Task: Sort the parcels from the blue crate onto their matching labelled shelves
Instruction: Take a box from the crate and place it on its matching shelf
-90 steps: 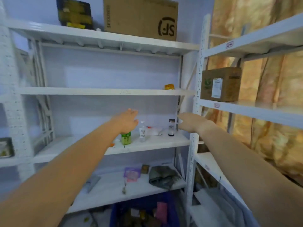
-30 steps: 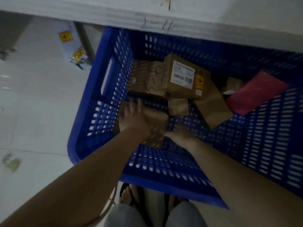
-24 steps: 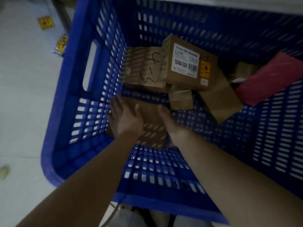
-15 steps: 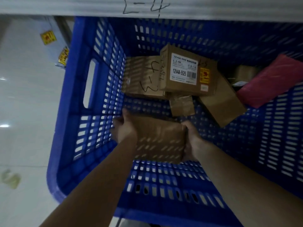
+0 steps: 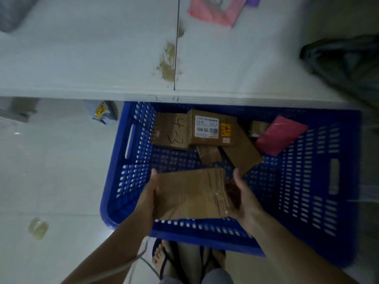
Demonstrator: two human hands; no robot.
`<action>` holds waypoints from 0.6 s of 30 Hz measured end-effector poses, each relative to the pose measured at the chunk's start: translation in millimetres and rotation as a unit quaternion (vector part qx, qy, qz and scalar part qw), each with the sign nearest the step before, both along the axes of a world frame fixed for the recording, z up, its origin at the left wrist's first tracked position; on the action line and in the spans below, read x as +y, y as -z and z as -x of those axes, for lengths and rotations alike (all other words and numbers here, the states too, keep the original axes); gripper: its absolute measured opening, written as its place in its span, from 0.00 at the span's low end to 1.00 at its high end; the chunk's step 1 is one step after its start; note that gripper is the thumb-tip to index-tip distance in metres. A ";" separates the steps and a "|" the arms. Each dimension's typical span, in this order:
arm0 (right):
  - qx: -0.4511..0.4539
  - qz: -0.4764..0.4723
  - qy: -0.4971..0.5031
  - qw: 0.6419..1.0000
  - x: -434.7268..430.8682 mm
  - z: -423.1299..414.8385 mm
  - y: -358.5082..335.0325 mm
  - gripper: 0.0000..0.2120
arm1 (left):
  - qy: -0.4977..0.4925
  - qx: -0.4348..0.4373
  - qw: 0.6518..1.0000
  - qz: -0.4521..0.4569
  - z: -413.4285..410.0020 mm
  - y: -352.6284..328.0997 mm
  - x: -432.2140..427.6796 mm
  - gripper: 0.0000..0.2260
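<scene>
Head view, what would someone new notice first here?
The blue crate fills the middle, partly under the white shelf. The left hand and right hand hold a brown parcel over its near side. A pink packet lies in its far right corner.

Dim, bluish light; motion blur at the edges; wide-angle bending throughout

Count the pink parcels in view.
2. One pink parcel lies in the blue crate, far right; a pink packet lies on the white shelf above. Others may hide under the brown boxes.
</scene>
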State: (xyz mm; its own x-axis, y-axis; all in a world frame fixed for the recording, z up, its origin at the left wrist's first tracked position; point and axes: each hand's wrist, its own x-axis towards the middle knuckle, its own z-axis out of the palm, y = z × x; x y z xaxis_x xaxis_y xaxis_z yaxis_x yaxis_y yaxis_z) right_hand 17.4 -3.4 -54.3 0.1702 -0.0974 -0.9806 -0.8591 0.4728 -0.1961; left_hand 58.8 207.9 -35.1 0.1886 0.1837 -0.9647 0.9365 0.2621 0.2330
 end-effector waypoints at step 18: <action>-0.343 0.131 -0.010 0.930 -49.0 8.6 -363.7 0.26 | 0.079 -0.160 0.928 0.326 38.9 -319.5 -29.2 0.23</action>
State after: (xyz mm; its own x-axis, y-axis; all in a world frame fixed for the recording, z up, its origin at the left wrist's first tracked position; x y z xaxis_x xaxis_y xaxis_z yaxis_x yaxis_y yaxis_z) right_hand 8.8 -52.4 309.4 0.7510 -0.3073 -0.5844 -0.4985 0.3166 -0.8070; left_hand 19.9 178.7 284.5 0.4603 -0.4734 -0.7511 0.8851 0.3109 0.3464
